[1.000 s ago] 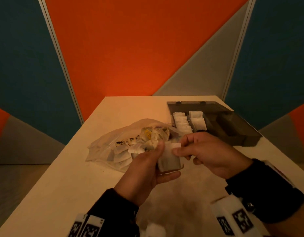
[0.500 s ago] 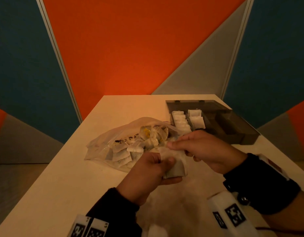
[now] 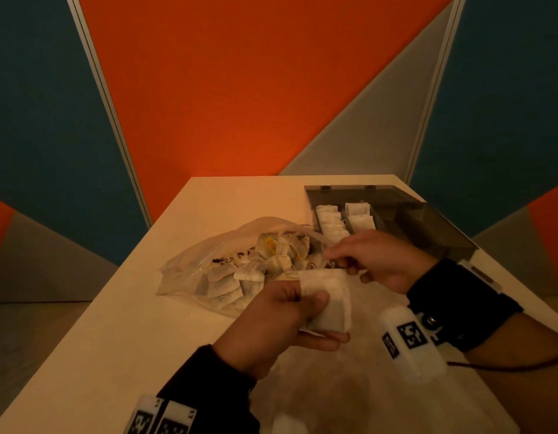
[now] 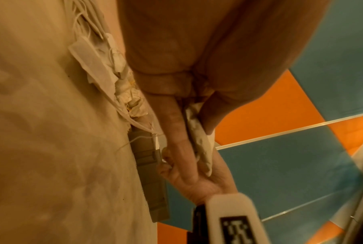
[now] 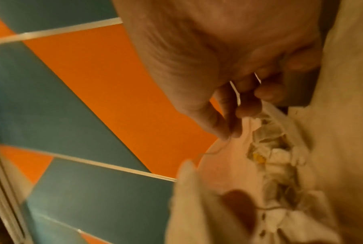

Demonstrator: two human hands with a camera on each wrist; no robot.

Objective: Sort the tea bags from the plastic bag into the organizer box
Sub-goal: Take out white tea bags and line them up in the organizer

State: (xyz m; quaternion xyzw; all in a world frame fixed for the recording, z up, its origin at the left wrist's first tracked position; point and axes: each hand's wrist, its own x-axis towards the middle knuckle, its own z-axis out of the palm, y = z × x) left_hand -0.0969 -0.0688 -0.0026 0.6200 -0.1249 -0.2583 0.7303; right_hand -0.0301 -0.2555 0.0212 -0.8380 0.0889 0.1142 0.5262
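Head view: your left hand (image 3: pixel 281 321) grips a white, crinkled tea bag (image 3: pixel 329 296) (rectangular); your right hand (image 3: pixel 378 261) pinches its thin string (image 5: pixel 235 92).

The head camera looked forward and down from above the table (image 3: pixel 121 324), taking in both hands, the plastic bag (image 3: pixel 227 264) and the organizer box (image 3: pixel 406 214) against the coloured wall panels (image 3: pixel 240 89). The left wrist camera sat close under the left hand (image 4: pixel 197 74), looking along its fingers toward the bag and box. The right wrist camera looked along the right hand (image 5: pixel 218 57), very near. All three shared the bag and the wall panels.
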